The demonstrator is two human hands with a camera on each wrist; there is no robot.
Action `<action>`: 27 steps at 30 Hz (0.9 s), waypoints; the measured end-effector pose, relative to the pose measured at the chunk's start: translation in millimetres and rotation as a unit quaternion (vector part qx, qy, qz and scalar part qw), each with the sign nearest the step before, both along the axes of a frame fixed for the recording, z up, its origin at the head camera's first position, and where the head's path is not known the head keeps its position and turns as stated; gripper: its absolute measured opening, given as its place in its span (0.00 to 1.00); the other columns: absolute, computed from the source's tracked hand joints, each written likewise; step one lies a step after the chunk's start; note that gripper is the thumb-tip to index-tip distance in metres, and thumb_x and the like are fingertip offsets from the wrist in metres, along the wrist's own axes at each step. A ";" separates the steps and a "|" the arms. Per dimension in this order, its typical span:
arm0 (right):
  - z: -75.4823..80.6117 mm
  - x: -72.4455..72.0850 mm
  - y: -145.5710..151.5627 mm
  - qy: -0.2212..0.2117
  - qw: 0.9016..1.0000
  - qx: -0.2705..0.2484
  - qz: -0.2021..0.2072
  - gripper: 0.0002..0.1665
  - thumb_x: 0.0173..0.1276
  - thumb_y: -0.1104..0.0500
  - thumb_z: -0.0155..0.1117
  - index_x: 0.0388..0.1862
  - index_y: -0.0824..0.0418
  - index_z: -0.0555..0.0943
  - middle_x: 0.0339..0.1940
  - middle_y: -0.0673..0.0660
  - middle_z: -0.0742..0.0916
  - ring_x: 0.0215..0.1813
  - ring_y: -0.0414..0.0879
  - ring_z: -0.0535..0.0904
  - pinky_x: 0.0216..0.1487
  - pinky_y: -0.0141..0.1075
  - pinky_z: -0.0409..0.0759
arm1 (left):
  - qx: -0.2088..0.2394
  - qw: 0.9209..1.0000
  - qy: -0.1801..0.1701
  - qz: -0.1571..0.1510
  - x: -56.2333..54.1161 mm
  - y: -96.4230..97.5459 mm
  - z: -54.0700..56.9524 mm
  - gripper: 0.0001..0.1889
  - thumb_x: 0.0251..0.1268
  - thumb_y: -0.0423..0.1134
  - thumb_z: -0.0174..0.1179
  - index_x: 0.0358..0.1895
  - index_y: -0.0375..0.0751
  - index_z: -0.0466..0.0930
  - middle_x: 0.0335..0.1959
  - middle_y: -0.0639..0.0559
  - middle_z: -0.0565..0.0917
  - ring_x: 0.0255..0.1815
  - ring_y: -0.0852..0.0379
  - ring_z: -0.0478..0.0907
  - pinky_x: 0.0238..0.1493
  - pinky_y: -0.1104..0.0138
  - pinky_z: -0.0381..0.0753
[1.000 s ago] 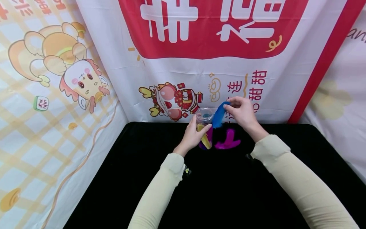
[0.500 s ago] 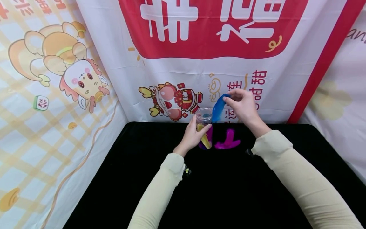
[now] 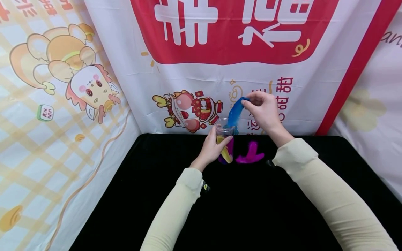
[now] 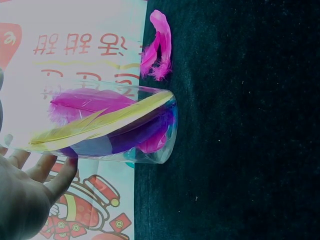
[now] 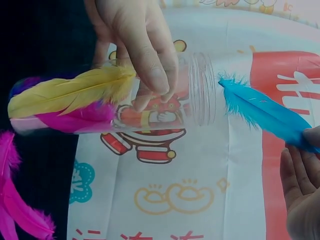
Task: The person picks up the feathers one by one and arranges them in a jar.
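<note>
My left hand (image 3: 211,147) grips a clear plastic jar (image 5: 202,90) around its side, the jar upright near the table's back edge. Through its wall show a yellow feather (image 4: 107,122), a purple feather (image 4: 125,137) and magenta feathers (image 4: 95,104). Between thumb and fingers, my right hand (image 3: 263,111) pinches a blue feather (image 5: 265,111) by one end. The feather's fluffy end hangs at the jar's open mouth; the right wrist view shows it just outside the rim. Magenta feathers (image 3: 252,153) lie on the table to the right of the jar.
A black cloth-covered table (image 3: 238,209) spans the foreground. Right behind its back edge hangs a white and red printed curtain (image 3: 185,75). A yellow checked printed sheet (image 3: 47,146) stands along the left side.
My right hand has risen and moved left, bringing the blue feather from beside the jar to its mouth. The left hand and jar have stayed in place.
</note>
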State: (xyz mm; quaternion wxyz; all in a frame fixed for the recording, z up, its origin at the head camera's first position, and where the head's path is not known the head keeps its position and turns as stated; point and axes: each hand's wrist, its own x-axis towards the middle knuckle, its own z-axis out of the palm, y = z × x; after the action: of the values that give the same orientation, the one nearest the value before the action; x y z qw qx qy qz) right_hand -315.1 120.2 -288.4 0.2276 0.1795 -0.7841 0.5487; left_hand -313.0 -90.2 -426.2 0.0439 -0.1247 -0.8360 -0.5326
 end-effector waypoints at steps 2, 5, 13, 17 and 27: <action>0.9 -0.8 -1.4 0.008 1.000 -0.002 0.004 0.13 0.71 0.56 0.72 0.45 0.66 0.87 0.38 0.59 0.90 0.38 0.39 0.85 0.43 0.27 0.82 | -0.001 1.000 -0.001 0.000 -0.4 0.4 0.1 0.46 0.65 0.72 0.59 0.78 0.54 0.55 0.73 0.49 0.67 0.73 0.52 0.67 0.72 0.53 0.69; 2.0 -1.9 -2.9 0.021 1.000 -0.001 0.003 0.13 0.70 0.57 0.72 0.45 0.66 0.88 0.38 0.59 0.89 0.38 0.39 0.85 0.42 0.26 0.82 | -0.002 1.000 -0.001 0.000 -0.8 1.4 0.8 0.46 0.65 0.72 0.59 0.79 0.55 0.54 0.74 0.49 0.67 0.74 0.52 0.67 0.72 0.53 0.69; 0.1 -3.1 -7.4 0.032 0.999 0.017 0.000 0.10 0.71 0.59 0.71 0.45 0.65 0.88 0.39 0.59 0.90 0.38 0.39 0.84 0.42 0.26 0.81 | -0.001 1.000 -0.007 0.000 -1.1 2.2 0.9 0.47 0.65 0.72 0.58 0.80 0.56 0.52 0.74 0.50 0.67 0.74 0.52 0.67 0.73 0.52 0.68; -2.2 -2.2 -11.1 0.031 0.999 0.041 0.007 0.09 0.70 0.60 0.71 0.45 0.64 0.88 0.40 0.60 0.91 0.39 0.40 0.85 0.42 0.25 0.81 | 0.003 1.000 -0.006 -0.002 -1.3 2.3 0.3 0.47 0.64 0.73 0.58 0.80 0.55 0.53 0.73 0.50 0.68 0.73 0.52 0.68 0.72 0.52 0.70; -11.8 -2.9 -11.8 0.026 0.997 0.073 0.024 0.06 0.69 0.62 0.72 0.42 0.63 0.88 0.39 0.58 0.91 0.38 0.44 0.86 0.38 0.26 0.81 | 0.006 1.000 -0.008 0.001 -2.1 2.0 -2.0 0.48 0.64 0.73 0.58 0.80 0.54 0.53 0.73 0.50 0.67 0.72 0.53 0.68 0.72 0.52 0.70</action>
State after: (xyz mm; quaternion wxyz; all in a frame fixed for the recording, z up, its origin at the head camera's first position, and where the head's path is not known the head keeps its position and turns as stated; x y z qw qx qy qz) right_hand -318.0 108.4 -300.2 0.2208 0.2289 -0.8114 0.4905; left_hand -315.1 -88.3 -428.3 0.0382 -0.1190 -0.8333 -0.5385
